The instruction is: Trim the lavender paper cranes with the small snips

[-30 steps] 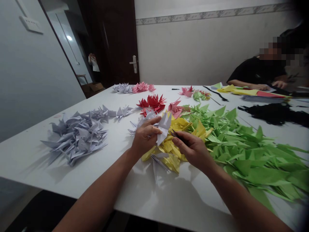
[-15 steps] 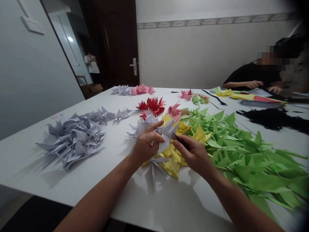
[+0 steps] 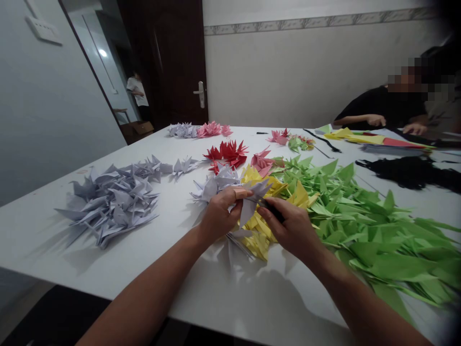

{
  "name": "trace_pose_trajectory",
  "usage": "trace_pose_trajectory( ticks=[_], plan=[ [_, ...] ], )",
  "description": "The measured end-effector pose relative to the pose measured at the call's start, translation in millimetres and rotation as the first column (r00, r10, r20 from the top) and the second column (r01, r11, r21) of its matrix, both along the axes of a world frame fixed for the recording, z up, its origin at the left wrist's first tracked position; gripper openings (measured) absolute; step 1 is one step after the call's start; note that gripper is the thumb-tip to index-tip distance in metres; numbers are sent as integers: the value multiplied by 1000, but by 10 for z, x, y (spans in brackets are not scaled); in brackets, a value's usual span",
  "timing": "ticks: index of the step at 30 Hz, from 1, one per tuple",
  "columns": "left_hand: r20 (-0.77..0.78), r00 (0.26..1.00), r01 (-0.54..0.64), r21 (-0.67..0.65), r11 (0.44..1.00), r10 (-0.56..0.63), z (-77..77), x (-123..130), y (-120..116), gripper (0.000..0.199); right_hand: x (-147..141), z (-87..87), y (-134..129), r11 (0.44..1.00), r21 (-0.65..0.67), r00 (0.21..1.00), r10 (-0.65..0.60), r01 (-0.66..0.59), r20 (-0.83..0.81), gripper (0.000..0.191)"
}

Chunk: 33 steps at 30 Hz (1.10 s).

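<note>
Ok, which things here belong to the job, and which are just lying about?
Job: left hand holding a lilac paper crane; right hand pinching a dark slim piece; yellow paper cranes just below.
Lying about: green paper cranes; lilac crane pile; red paper cranes; black paper pile.

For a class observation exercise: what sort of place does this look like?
Probably an indoor craft workroom: a white table holds origami cranes heaped by colour, and another person sits beside stacked coloured paper.
</note>
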<state>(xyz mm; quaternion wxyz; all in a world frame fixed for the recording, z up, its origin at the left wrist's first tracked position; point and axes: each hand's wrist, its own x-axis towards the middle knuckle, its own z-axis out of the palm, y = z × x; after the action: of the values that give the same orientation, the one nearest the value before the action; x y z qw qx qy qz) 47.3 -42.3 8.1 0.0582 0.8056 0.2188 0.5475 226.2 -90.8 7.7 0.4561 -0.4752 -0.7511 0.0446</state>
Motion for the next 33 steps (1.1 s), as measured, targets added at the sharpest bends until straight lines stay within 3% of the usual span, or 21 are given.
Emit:
trace_pose_trajectory(
  ticks=[11, 33],
  plan=[
    [-9, 999, 38, -16, 999, -38, -15, 24, -13, 28, 13, -21, 15, 998, 67, 997, -4, -1, 72, 21],
    [11, 998, 69, -158, 985, -69, -22, 18, -19, 29, 31, -9, 27, 999, 53, 995, -13, 7, 100, 23]
  ],
)
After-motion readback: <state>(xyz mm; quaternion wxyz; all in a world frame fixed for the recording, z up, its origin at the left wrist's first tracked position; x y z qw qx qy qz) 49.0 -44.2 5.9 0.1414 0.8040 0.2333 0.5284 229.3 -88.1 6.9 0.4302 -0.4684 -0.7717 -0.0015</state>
